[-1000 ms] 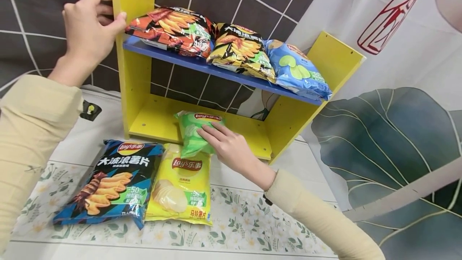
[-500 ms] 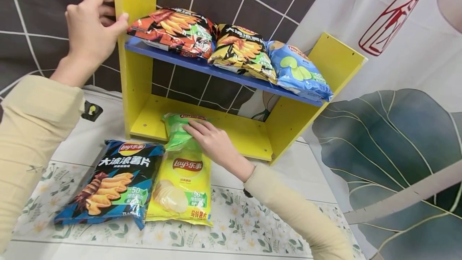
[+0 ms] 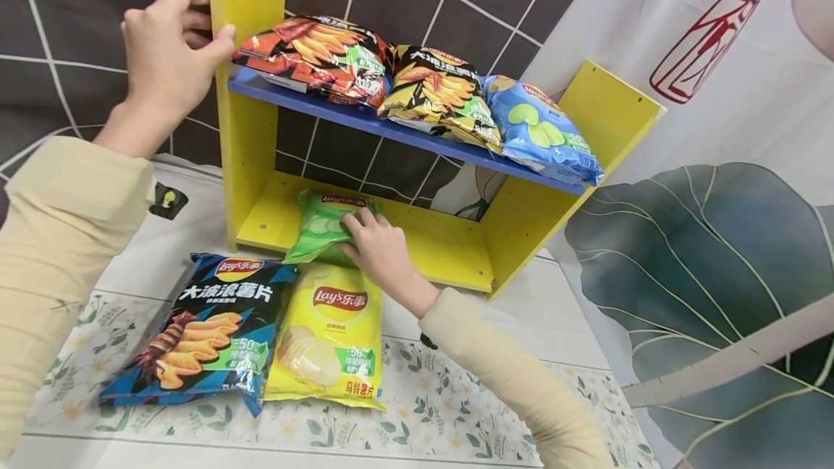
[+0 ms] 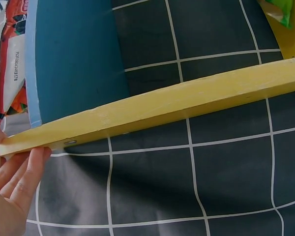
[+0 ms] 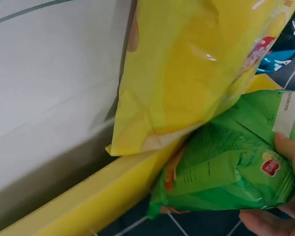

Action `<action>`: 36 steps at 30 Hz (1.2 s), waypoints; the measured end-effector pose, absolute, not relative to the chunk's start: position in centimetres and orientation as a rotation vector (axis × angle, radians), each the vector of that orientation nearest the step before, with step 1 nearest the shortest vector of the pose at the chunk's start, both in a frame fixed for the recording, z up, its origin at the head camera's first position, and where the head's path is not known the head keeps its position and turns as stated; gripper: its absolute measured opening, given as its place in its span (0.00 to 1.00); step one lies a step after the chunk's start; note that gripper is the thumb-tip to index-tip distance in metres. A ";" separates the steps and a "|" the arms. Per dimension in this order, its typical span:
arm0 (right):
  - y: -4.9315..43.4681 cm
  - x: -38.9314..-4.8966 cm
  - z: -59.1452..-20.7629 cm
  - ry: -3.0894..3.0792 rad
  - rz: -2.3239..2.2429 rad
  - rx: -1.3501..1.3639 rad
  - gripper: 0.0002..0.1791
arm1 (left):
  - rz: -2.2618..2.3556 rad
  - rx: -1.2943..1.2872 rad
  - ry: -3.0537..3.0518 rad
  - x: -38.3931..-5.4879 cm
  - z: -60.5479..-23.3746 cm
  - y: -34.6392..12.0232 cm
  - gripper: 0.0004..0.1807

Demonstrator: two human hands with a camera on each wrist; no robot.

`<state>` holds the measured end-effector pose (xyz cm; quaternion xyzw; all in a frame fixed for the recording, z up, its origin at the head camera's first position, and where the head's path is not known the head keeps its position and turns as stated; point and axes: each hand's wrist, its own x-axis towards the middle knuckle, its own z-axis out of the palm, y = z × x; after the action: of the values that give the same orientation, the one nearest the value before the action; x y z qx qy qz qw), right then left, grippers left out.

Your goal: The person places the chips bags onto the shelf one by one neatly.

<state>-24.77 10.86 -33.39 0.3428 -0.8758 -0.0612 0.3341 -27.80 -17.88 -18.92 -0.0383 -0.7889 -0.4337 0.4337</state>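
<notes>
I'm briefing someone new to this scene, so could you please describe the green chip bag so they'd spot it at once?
Find the yellow shelf unit with the blue shelf board. Beneath that board, at the front left of the yellow bottom panel, the right hand grips the green Lay's chip bag. Unlike its neighbours, it is mainly green and in a hand.

- Glossy, crinkled plastic film is seen on the green bag (image 3: 322, 230) and, toward seven o'clock, the yellow bag (image 3: 332, 342).
- The yellow shelf frame (image 3: 449, 258) is coated in smooth, low-sheen paint, lightly scuffed along its edge.
- Matt cloth is seen in the sleeve (image 3: 508, 382) toward five o'clock.
</notes>
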 end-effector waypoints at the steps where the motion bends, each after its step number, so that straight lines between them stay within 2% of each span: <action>1: 10.8 -24.8 -33.5 -2.301 -0.149 0.902 0.22 | -1.080 -0.097 -1.964 -27.8 -18.9 -17.9 0.20; 12: 9.9 -25.6 -34.1 -2.458 -0.072 1.010 0.23 | -1.088 -0.098 -1.955 -27.8 -18.9 -17.9 0.20; 25: 8.7 -26.0 -35.1 -2.734 -0.203 1.063 0.38 | -1.093 -0.097 -1.937 -27.9 -19.0 -18.0 0.20; 36: 7.7 -26.5 -35.5 -2.786 -0.266 1.075 0.37 | -1.078 -0.097 -1.943 -27.9 -19.0 -17.9 0.21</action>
<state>-26.53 7.67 -35.46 0.3575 -0.9269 -0.0886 0.0718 -27.87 -17.91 -19.05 -0.0393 -0.7833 -0.4347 0.4428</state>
